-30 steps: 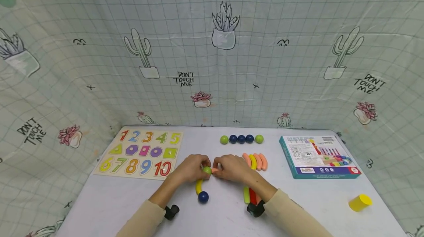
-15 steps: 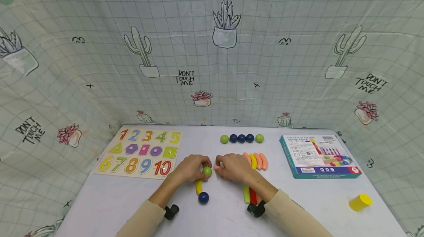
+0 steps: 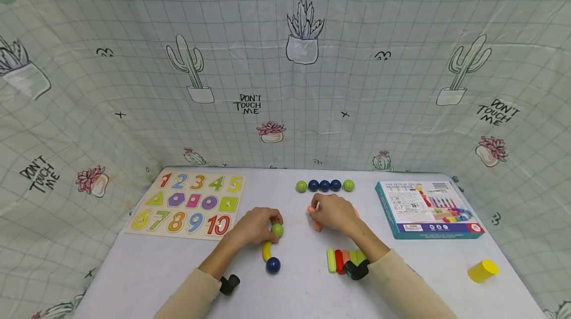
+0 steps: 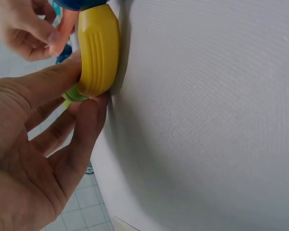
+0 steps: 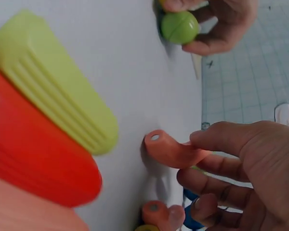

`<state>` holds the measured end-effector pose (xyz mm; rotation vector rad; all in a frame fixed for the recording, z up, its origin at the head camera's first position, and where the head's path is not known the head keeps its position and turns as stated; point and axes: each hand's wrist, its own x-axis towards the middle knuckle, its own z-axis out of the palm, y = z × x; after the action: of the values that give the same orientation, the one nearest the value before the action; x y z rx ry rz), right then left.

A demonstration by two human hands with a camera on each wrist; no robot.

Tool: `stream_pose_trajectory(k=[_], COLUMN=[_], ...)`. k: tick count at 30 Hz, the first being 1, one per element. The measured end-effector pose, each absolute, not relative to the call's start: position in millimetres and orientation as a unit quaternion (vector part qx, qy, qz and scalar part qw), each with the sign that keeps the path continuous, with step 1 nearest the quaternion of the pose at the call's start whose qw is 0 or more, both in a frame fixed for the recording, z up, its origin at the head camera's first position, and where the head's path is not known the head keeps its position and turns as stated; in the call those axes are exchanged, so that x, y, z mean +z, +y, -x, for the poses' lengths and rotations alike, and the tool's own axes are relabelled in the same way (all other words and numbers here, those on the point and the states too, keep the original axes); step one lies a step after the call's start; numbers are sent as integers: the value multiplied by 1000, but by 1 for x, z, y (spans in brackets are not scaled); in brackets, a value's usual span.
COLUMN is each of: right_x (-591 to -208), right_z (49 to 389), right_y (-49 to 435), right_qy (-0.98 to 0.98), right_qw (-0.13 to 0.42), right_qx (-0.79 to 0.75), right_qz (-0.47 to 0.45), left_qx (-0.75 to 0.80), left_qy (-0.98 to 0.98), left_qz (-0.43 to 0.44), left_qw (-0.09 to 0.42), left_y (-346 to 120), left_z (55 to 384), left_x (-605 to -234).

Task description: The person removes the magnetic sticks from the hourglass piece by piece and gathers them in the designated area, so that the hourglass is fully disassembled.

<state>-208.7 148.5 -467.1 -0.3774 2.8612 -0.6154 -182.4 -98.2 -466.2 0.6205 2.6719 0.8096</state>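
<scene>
My left hand [image 3: 258,226] pinches a green ball [image 3: 277,230] at one end of a yellow curved piece [image 4: 98,53]. At the other end of that piece is a dark blue ball [image 3: 273,265]. My right hand [image 3: 333,212] holds an orange-pink curved piece [image 5: 168,150] between thumb and fingers. A small silver disc shows on the held piece's near end, close over the table. In the right wrist view another orange-pink curved piece [image 5: 151,211] lies just beside it. In the head view my right hand mostly hides the row of curved pieces.
Nearer the front lie green, red and orange-pink sticks [image 3: 339,261], partly under the right wrist camera. Green and blue balls [image 3: 324,186] line the back. A number puzzle board [image 3: 192,205] lies left; a toy box [image 3: 428,210] and yellow cylinder [image 3: 483,271] stand right.
My right hand has drawn the orange-pink piece away from the green ball, moving right and slightly back. My left hand stays on the green ball.
</scene>
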Motion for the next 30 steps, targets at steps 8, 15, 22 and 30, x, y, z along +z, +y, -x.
stream_pose_trajectory(k=[8, 15, 22, 30], right_x=[-467, -468, -468, -466], right_z=[212, 216, 220, 203], right_y=[160, 163, 165, 145], right_qy=[974, 982, 987, 959], right_qw=[107, 78, 58, 87], right_qx=[-177, -150, -130, -216], right_qz=[90, 80, 71, 164], left_qx=[284, 285, 282, 277], left_qy=[924, 925, 926, 939], left_qz=[-214, -210, -207, -170], left_qw=[139, 139, 141, 115], left_y=[-99, -99, -99, -99], left_z=[181, 182, 183, 184], left_x=[-466, -467, -468, -470])
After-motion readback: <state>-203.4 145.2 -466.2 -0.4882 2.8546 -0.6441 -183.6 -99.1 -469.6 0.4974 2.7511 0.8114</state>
